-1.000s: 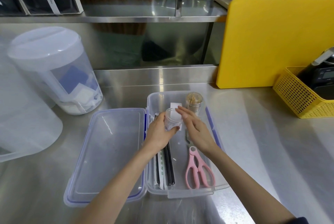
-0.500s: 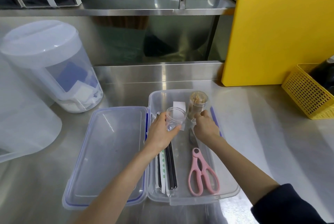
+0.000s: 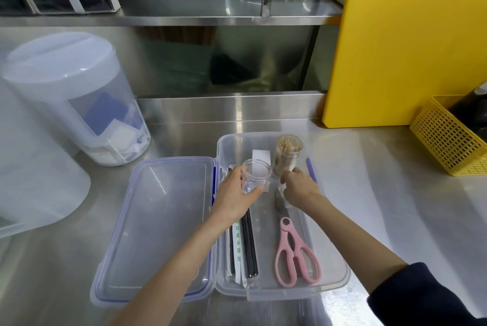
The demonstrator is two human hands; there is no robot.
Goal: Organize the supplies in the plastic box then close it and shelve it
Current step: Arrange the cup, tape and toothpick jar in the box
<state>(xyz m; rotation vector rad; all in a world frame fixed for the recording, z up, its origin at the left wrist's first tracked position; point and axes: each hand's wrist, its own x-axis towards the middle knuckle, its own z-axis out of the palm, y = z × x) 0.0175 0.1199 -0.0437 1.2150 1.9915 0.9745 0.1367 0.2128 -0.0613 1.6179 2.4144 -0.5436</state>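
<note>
On the steel counter [image 3: 369, 194], the plastic box [image 3: 340, 277] sat open, long axis running away from me, lid [image 3: 155, 220] flat beside it. My left hand [image 3: 234, 199] held the clear cup [image 3: 255, 175] upright inside; my right hand [image 3: 300, 188] had dropped from the cup, curled by the toothpick jar [image 3: 287, 154], contents unclear. Still sorting; pink scissors [image 3: 295, 254] pointed away.

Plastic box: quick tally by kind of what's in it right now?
Pink scissors: 1
Clear cup, held by left hand: 1
Toothpick jar: 1
White paper slip: 1
Black straws: about 3, partly hidden
Total: about 7
</note>
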